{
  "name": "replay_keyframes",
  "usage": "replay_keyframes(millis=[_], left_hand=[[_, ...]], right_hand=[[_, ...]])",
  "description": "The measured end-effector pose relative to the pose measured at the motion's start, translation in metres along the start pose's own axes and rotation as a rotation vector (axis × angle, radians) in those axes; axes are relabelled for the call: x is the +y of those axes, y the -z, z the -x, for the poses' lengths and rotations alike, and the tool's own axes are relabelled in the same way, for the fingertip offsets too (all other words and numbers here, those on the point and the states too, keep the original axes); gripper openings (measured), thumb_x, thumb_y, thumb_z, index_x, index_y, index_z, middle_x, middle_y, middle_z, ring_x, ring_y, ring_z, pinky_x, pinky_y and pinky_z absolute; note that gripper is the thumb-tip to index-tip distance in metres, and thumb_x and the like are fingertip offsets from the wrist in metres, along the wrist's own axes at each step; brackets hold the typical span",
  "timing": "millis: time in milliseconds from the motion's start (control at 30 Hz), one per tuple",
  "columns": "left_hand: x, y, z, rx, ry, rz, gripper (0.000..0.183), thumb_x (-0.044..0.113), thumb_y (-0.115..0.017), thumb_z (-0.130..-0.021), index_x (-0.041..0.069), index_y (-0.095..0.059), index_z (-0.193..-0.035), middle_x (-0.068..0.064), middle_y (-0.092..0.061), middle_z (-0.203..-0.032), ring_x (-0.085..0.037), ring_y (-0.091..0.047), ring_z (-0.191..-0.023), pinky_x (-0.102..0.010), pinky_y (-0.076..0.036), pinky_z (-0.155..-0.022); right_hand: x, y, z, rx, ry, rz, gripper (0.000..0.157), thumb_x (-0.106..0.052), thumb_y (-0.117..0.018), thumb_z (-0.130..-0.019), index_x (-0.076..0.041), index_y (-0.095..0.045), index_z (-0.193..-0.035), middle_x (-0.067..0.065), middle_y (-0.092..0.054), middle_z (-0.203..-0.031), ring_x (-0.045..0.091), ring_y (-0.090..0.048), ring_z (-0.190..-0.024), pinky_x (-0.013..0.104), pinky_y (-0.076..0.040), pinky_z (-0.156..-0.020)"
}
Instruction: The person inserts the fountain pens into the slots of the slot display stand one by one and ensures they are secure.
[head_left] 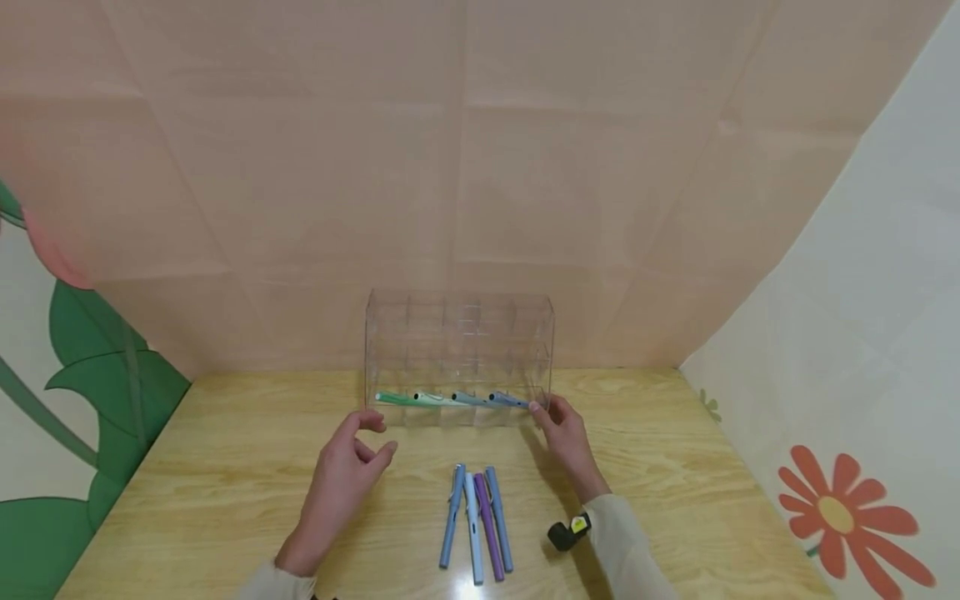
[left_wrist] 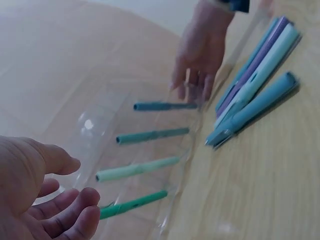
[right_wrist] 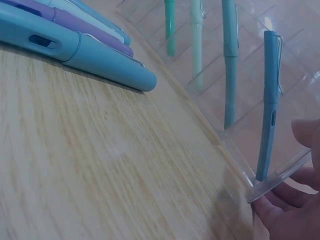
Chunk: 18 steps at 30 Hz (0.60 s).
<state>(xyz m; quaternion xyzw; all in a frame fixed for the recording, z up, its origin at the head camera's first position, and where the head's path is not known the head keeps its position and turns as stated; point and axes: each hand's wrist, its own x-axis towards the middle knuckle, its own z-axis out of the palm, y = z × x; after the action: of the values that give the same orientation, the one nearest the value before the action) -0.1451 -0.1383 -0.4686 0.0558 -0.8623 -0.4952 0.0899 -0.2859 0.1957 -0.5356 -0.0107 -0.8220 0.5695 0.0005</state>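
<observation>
- The rack (head_left: 459,337) is standing on the desk (head_left: 660,467) at the centre of the head frame, its lower front carrying, left to right, a green pen (head_left: 393,398), a mint pen (head_left: 431,400), a teal pen (head_left: 467,399) and a blue pen (head_left: 508,400).
- At bottom centre, a pale blue pen (head_left: 473,527) and a purple pen (head_left: 488,527) are lying between two loose blue pens (head_left: 452,518).
- The left hand (head_left: 345,471) is curving wide by the rack's lower left, holding nothing; whether it is touching, I cannot tell.
- The right hand (head_left: 566,433) is gripping the rack's lower right corner.
- With only one end gripped, an uneven pull could be swivelling or tipping the rack, sending its pens sliding out.
- The right thumb is sitting near the blue pen's lower end, so a slip could be nudging it askew.
- A brushing sleeve (head_left: 630,550) could be setting the loose blue pens rolling.
</observation>
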Motion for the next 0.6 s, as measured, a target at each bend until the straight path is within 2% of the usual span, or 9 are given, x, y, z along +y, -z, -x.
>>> replay_keyframes(millis=[300,467,600], left_hand=[[-0.006,-0.031,0.012,-0.086,-0.001,-0.032,0.031,0.016,-0.078,-0.097,0.012,-0.066,-0.125,-0.006,-0.073,-0.112,-0.007,-0.058,-0.066,-0.022,-0.049,-0.057],[-0.011,-0.05,0.008,-0.177,0.002,-0.076,0.031,0.021,-0.078,-0.097,0.008,-0.068,-0.124,-0.004,-0.072,-0.108,-0.011,-0.059,-0.073,-0.023,-0.049,-0.062],[-0.013,-0.067,0.003,-0.241,-0.033,-0.117,0.031,0.021,-0.078,-0.096,0.006,-0.069,-0.121,-0.005,-0.071,-0.106,-0.014,-0.062,-0.084,-0.028,-0.054,-0.071]], right_hand=[[-0.002,-0.001,0.0,-0.008,-0.018,0.009,0.058,-0.034,-0.06,-0.11,-0.001,-0.047,-0.156,0.026,-0.056,-0.154,0.041,-0.056,-0.142,0.057,-0.047,-0.119],[-0.004,0.001,0.001,-0.013,-0.022,0.011,0.059,-0.035,-0.059,-0.11,-0.001,-0.046,-0.156,0.027,-0.053,-0.157,0.044,-0.052,-0.147,0.059,-0.044,-0.121],[-0.003,0.001,0.0,-0.008,-0.019,0.018,0.06,-0.037,-0.061,-0.109,-0.001,-0.047,-0.156,0.027,-0.054,-0.156,0.044,-0.052,-0.147,0.058,-0.045,-0.12]])
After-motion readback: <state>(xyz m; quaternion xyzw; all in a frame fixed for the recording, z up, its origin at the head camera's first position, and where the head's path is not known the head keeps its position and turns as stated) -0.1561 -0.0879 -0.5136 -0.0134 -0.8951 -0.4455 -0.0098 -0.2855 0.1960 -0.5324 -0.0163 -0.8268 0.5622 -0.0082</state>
